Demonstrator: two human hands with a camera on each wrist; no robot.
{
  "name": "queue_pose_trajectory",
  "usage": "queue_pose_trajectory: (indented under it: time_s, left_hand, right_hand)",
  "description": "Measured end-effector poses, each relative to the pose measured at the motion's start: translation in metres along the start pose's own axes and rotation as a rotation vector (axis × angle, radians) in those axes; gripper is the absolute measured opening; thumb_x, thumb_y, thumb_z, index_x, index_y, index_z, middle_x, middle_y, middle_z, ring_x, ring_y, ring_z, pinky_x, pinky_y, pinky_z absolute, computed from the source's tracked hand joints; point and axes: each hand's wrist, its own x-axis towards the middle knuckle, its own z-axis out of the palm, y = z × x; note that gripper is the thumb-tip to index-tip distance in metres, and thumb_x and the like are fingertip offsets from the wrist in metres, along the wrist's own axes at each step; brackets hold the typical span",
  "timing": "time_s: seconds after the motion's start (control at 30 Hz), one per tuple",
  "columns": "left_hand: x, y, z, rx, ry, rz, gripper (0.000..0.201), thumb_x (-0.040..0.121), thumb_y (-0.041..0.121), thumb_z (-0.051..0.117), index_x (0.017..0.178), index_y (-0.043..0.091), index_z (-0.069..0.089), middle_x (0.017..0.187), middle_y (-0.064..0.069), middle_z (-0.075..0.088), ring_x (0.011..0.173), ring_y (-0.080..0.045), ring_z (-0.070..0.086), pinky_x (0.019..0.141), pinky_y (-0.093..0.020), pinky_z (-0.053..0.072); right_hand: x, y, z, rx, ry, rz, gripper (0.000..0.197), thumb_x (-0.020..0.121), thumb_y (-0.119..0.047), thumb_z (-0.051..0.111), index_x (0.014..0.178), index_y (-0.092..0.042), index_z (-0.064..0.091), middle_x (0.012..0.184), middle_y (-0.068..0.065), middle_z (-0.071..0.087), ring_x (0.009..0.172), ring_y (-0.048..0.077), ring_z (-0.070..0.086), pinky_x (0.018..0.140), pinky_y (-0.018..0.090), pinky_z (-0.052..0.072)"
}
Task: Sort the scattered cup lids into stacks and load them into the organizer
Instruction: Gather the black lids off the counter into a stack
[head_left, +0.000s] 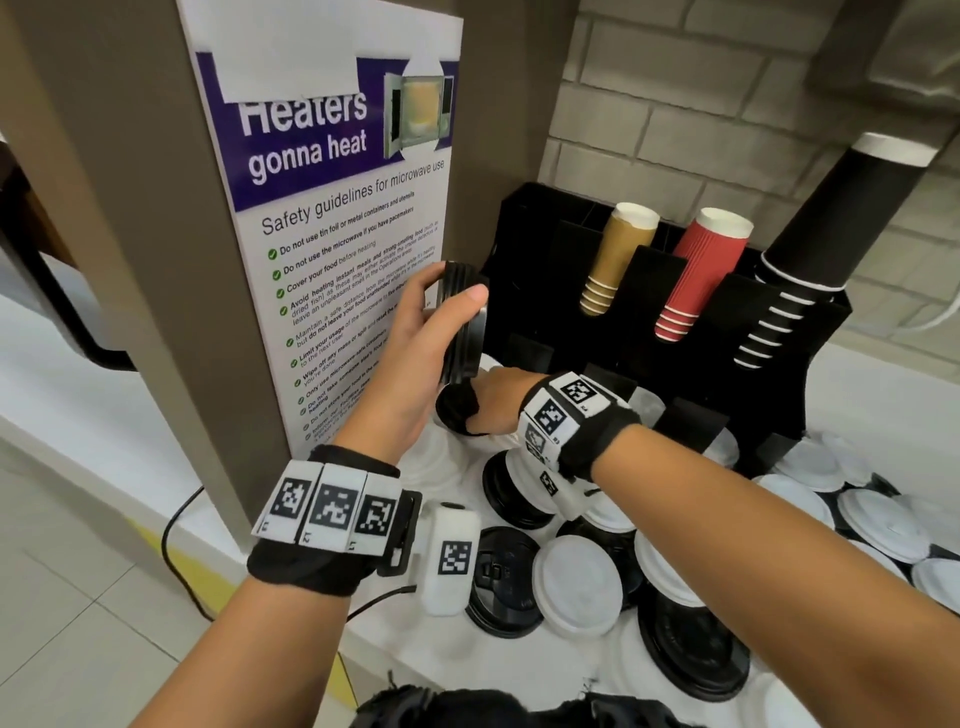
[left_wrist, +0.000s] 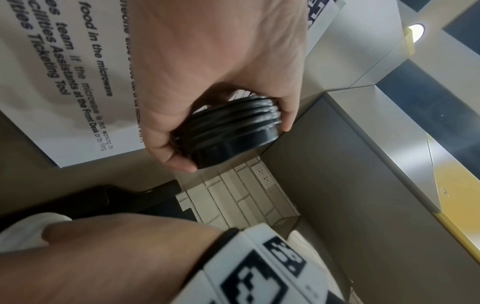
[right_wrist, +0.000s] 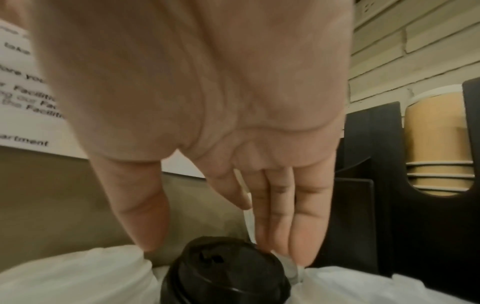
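My left hand (head_left: 415, 338) (left_wrist: 221, 82) grips a stack of black lids (head_left: 464, 322) (left_wrist: 228, 131) on edge, raised in front of the black organizer (head_left: 540, 260). Below it, my right hand (head_left: 480, 410) (right_wrist: 221, 251) reaches down over a single black lid (head_left: 454, 410) (right_wrist: 223, 271) that lies among white lids. Its fingers (right_wrist: 285, 226) are straight and touch the lid's right edge. The thumb stands a little apart on the lid's left. Several black and white lids (head_left: 576, 582) lie scattered on the white counter.
The organizer holds brown cups (head_left: 618, 254), red cups (head_left: 701, 270) and black cups (head_left: 831, 218). A pillar with a microwave safety poster (head_left: 337, 234) stands close on the left. A brick wall (head_left: 675, 104) is behind. The counter's edge (head_left: 363, 639) runs at the lower left.
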Motion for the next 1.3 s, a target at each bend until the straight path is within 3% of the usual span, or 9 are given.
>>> queue_pose_trajectory:
  time_s: [0.07, 0.2, 0.43, 0.6, 0.7, 0.77, 0.87, 1.03, 1.3]
  left_hand:
    - [0.001, 0.001, 0.001, -0.004, -0.004, 0.006, 0.069, 0.069, 0.049, 0.069, 0.131, 0.027, 0.050, 0.093, 0.010, 0.067, 0.088, -0.009, 0.065, 0.068, -0.031, 0.052]
    - [0.002, 0.001, 0.001, 0.001, -0.002, 0.003, 0.061, 0.075, 0.043, 0.065, 0.131, 0.027, 0.050, 0.097, 0.009, 0.066, 0.090, -0.010, 0.065, 0.071, -0.031, 0.051]
    - [0.001, 0.003, 0.001, 0.006, -0.039, 0.002, 0.055, 0.077, 0.041, 0.064, 0.128, 0.026, 0.050, 0.091, 0.010, 0.065, 0.083, -0.010, 0.065, 0.063, -0.030, 0.052]
    - [0.000, 0.005, 0.004, 0.001, -0.058, 0.022, 0.051, 0.077, 0.037, 0.061, 0.125, 0.021, 0.051, 0.090, 0.011, 0.064, 0.081, -0.005, 0.064, 0.066, -0.023, 0.050]
    - [-0.002, 0.003, 0.009, 0.012, -0.041, 0.031, 0.051, 0.076, 0.039, 0.061, 0.123, 0.020, 0.051, 0.093, 0.007, 0.061, 0.087, -0.010, 0.062, 0.073, -0.031, 0.051]
    - [-0.003, -0.001, 0.013, 0.015, -0.031, 0.025, 0.059, 0.074, 0.043, 0.064, 0.126, 0.019, 0.051, 0.101, 0.003, 0.062, 0.099, -0.015, 0.061, 0.085, -0.038, 0.050]
    - [-0.007, -0.009, 0.020, 0.010, -0.007, 0.007, 0.069, 0.069, 0.048, 0.067, 0.131, 0.023, 0.051, 0.108, 0.001, 0.065, 0.103, -0.016, 0.063, 0.086, -0.034, 0.049]
    - [-0.013, -0.018, 0.035, 0.023, -0.060, -0.012, 0.061, 0.070, 0.050, 0.068, 0.125, 0.030, 0.054, 0.106, 0.005, 0.068, 0.100, -0.010, 0.066, 0.083, -0.028, 0.051]
    - [-0.023, -0.018, 0.045, -0.003, -0.151, -0.090, 0.058, 0.077, 0.042, 0.063, 0.131, 0.025, 0.054, 0.123, -0.013, 0.063, 0.114, -0.026, 0.062, 0.088, -0.038, 0.053]
  right_hand:
    - [0.010, 0.000, 0.003, 0.002, 0.057, -0.002, 0.060, 0.092, -0.039, 0.055, 0.142, -0.010, 0.038, 0.135, 0.010, 0.049, 0.116, 0.026, 0.052, 0.091, 0.031, 0.044]
    - [0.025, -0.004, 0.012, -0.056, 0.010, -0.002, 0.064, 0.088, -0.048, 0.058, 0.141, -0.018, 0.039, 0.141, 0.012, 0.043, 0.127, 0.033, 0.043, 0.104, 0.042, 0.040]
    - [0.029, 0.001, 0.013, -0.090, 0.039, -0.009, 0.069, 0.092, -0.047, 0.052, 0.151, -0.030, 0.020, 0.149, 0.015, 0.027, 0.130, 0.036, 0.035, 0.103, 0.040, 0.034]
    - [-0.001, 0.028, -0.016, 0.331, 0.061, -0.049, 0.065, 0.088, -0.054, 0.050, 0.144, -0.046, 0.020, 0.133, 0.011, 0.036, 0.124, 0.033, 0.041, 0.098, 0.037, 0.037]
    - [-0.027, 0.047, -0.021, 0.843, 0.147, -0.058, 0.051, 0.088, -0.041, 0.058, 0.132, -0.036, 0.033, 0.124, 0.013, 0.051, 0.102, 0.024, 0.060, 0.082, 0.032, 0.055]
    - [-0.047, 0.054, -0.015, 1.190, 0.210, -0.083, 0.032, 0.092, -0.032, 0.056, 0.119, -0.031, 0.041, 0.107, 0.008, 0.063, 0.079, 0.019, 0.067, 0.064, 0.026, 0.056]
    - [-0.075, 0.062, -0.001, 1.508, 0.272, -0.163, 0.021, 0.093, -0.030, 0.056, 0.112, -0.031, 0.048, 0.093, 0.000, 0.066, 0.073, 0.021, 0.069, 0.063, 0.030, 0.054]
    - [-0.101, 0.056, 0.012, 1.560, 0.374, -0.267, 0.035, 0.085, -0.030, 0.068, 0.115, -0.037, 0.053, 0.106, 0.005, 0.062, 0.081, 0.020, 0.070, 0.068, 0.033, 0.056]
    - [-0.119, 0.060, 0.008, 1.442, 0.446, -0.277, 0.048, 0.081, -0.020, 0.065, 0.123, -0.040, 0.053, 0.119, 0.004, 0.058, 0.095, 0.015, 0.067, 0.080, 0.041, 0.058]
